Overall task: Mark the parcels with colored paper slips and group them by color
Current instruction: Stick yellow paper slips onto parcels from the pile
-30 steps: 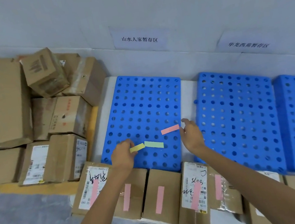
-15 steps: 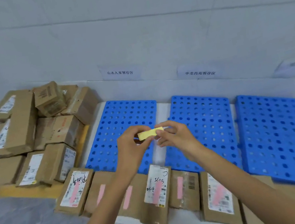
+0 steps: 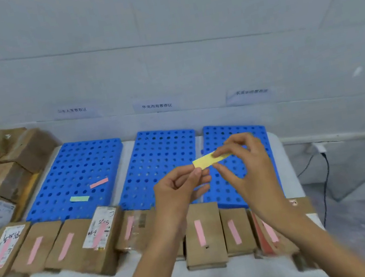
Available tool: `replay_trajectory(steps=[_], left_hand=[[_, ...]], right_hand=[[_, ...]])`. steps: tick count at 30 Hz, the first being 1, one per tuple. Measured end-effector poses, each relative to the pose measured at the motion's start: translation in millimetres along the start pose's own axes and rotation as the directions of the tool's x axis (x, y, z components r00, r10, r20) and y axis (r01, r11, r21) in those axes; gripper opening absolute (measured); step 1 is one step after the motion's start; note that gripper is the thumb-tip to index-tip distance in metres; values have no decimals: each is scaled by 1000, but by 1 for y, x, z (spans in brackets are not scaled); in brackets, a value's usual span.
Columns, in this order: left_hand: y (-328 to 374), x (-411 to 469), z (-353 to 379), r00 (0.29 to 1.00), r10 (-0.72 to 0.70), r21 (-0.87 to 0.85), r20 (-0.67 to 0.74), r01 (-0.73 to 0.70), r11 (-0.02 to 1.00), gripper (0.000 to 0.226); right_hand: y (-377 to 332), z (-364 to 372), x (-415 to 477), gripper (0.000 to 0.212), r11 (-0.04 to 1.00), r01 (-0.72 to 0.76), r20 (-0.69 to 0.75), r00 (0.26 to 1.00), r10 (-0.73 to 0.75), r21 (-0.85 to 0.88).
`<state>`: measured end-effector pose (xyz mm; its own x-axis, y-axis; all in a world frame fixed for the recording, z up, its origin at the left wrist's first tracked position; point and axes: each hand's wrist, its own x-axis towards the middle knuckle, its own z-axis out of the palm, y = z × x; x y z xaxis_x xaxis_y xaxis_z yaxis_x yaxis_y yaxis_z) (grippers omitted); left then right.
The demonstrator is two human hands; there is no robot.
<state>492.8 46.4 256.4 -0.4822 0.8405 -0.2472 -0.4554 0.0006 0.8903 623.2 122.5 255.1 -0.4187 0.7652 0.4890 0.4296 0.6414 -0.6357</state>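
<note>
Both hands hold one yellow slip [image 3: 211,159] in the air above the blue panels. The left hand [image 3: 180,187] pinches its left end between thumb and forefinger, and the right hand [image 3: 241,159] pinches its right end the same way, the other fingers loosely curled. The slip is a narrow, pale yellow strip, nearly level, with its right end a little higher. It looks thicker than a single sheet, but the blur hides whether it is one slip or several.

Three blue perforated panels lie side by side on the white tabletop [image 3: 224,271]. On the left panel [image 3: 72,167] lie a loose pink slip [image 3: 99,183] and a loose green slip [image 3: 79,198], near each other but apart. The middle panel [image 3: 155,157] and the right panel [image 3: 228,130] show only their holes where the hands do not cover them.

A row of brown cardboard parcels [image 3: 206,249] lines the near edge of the tabletop, each with a pink strip [image 3: 200,233] stuck lengthwise on top. More parcels [image 3: 1,180] are piled at the far left. Three paper labels [image 3: 157,105] hang on the wall behind the panels.
</note>
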Motion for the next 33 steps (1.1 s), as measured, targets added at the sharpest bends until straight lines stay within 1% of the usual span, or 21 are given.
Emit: replay_trajectory(steps=[2, 3, 7, 9, 12, 14, 16, 22, 27, 30, 33], left_hand=[[-13, -10, 21, 999, -32, 18, 17, 31, 999, 5], [-18, -15, 28, 998, -45, 35, 33, 43, 998, 6], [-31, -31, 47, 989, -52, 175, 138, 27, 984, 10], [-36, -36, 54, 982, -52, 203, 181, 14, 979, 9], [-41, -42, 61, 967, -41, 243, 249, -21, 970, 9], [-43, -45, 68, 958, -36, 259, 285, -40, 965, 8], [-46, -50, 76, 954, -14, 286, 301, -76, 955, 7], [-60, -66, 109, 952, 54, 339, 301, -160, 927, 8], [-87, -80, 148, 960, 124, 355, 250, -210, 911, 7], [-108, -84, 170, 962, 144, 388, 234, -228, 893, 8], [-128, -86, 189, 958, 142, 433, 250, -242, 868, 12]], right_hand=[[10, -17, -14, 14, 984, 70, -64, 995, -82, -164], [15, -23, -20, 17, 975, 83, -81, 992, -101, -206], [31, -44, -41, 16, 973, 119, -112, 983, -144, -200], [32, -53, -51, 18, 987, 92, -99, 990, -105, -128], [28, -67, -64, 11, 999, -19, -63, 998, 21, 38], [27, -78, -71, 6, 984, -97, -24, 994, 102, 147], [29, -90, -74, 7, 967, -145, -2, 989, 148, 211], [52, -124, -80, 6, 946, -130, 33, 992, 126, 298], [88, -156, -86, 6, 937, -142, 95, 988, 118, 319], [111, -175, -92, 4, 924, -165, 141, 982, 123, 344], [132, -191, -97, 3, 913, -209, 181, 972, 153, 352]])
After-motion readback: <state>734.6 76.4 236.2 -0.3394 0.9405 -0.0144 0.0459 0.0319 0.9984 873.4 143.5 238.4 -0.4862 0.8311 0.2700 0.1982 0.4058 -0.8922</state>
